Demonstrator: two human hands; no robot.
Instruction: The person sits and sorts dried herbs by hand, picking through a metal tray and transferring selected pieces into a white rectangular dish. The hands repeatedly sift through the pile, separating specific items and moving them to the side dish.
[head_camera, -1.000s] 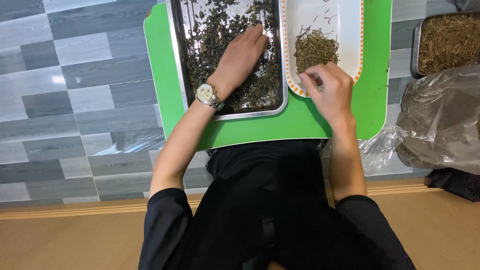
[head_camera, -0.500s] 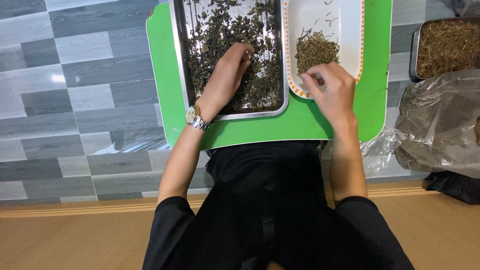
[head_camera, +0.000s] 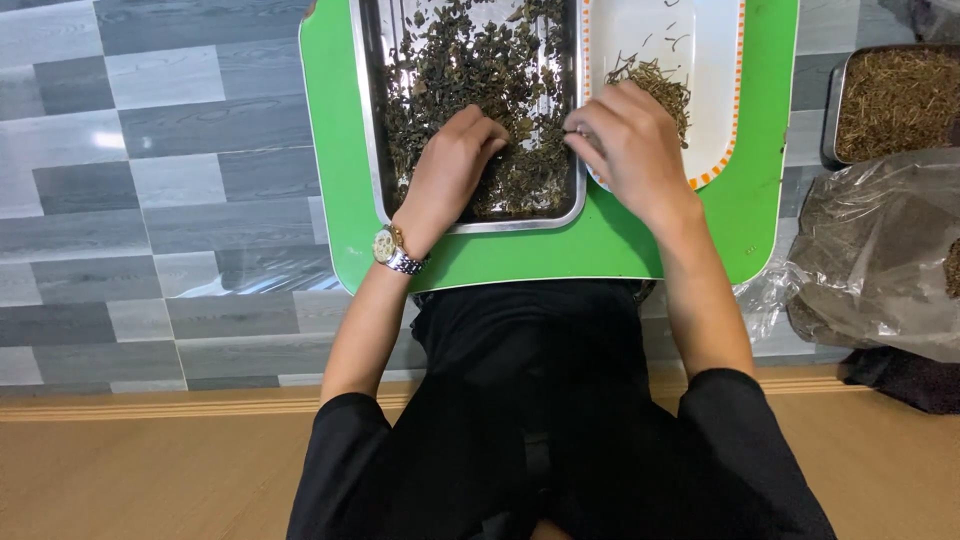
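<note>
Taking the green tray (head_camera: 620, 245) as the landmark: its near edge, towards the person, is a bare strip with nothing on it, open from side to side. Left of the green tray the grey tiled floor (head_camera: 150, 190) lies open. On the tray, the metal pan (head_camera: 370, 150) and the white dish (head_camera: 725, 120) sit side by side, their raised rims touching or nearly so, leaving no gap between them. Both hands, left (head_camera: 450, 170) and right (head_camera: 630, 140), crowd that middle seam. Right of the green tray, a crumpled plastic bag (head_camera: 880, 250) and a second metal pan of stems (head_camera: 900, 100) block the way.
</note>
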